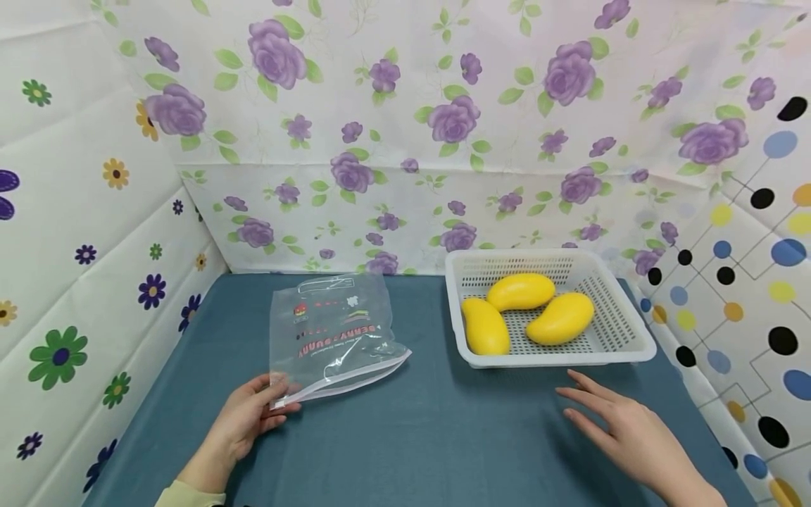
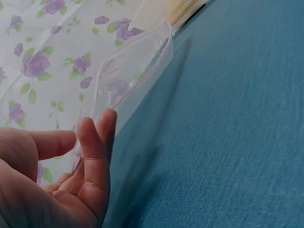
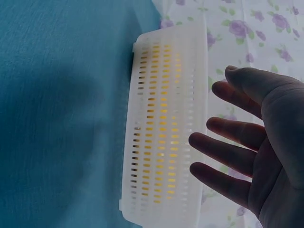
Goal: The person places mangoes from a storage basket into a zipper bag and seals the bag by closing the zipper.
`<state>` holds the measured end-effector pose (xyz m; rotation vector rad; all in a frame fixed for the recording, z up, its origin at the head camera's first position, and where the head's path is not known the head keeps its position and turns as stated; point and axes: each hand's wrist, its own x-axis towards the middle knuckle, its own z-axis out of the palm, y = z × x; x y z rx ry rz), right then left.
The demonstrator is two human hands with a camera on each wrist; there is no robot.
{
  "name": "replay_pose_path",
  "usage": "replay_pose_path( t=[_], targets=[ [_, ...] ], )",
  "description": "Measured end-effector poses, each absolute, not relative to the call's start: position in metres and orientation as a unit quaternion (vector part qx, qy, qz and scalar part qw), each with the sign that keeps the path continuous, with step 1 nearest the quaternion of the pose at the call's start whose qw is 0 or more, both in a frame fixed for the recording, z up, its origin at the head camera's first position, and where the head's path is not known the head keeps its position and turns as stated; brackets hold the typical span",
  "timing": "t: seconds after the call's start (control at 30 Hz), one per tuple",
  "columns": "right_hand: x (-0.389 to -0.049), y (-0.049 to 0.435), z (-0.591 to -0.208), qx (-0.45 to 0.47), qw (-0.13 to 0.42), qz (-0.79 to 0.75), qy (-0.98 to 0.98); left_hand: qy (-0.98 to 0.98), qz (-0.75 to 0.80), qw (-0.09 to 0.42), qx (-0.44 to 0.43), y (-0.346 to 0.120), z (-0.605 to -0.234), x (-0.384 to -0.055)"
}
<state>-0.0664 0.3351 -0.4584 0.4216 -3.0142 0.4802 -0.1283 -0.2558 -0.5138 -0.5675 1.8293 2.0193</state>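
Observation:
My left hand (image 1: 252, 415) pinches the corner of a clear zip bag (image 1: 342, 324) between thumb and fingers. The bag has red print and a white zip edge, and its mouth gapes a little in the left wrist view. In the head view, my right hand (image 1: 624, 429) hovers in front of a white plastic basket (image 1: 633, 355), fingers spread and touching nothing. Inside the basket lie three yellow mangoes, one at the left (image 1: 486, 327), one at the back (image 1: 521, 291) and one at the right (image 1: 560, 319). Through the basket's slots, the right wrist view shows yellow.
A blue-green cloth (image 1: 405, 451) covers the table. Behind it stands a sheet with purple flowers (image 1: 453, 120). Patterned sheets also close off the left side (image 1: 82, 267) and the right side (image 1: 747, 282). The basket stands at the back right, close to the rear sheet.

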Motion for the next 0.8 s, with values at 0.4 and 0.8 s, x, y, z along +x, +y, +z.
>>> replay_pose_path(
  t=[0.4,0.8],
  targets=[
    [-0.067,0.328,-0.455,0.145,0.041,0.169,-0.974,0.656,0.713,0.163,-0.188,-0.251,-0.518,-0.127],
    [-0.070,0.324,-0.452,0.146,0.029,0.184,-0.972,0.673,0.694,0.174,-0.187,-0.246,-0.519,-0.127]
  ],
)
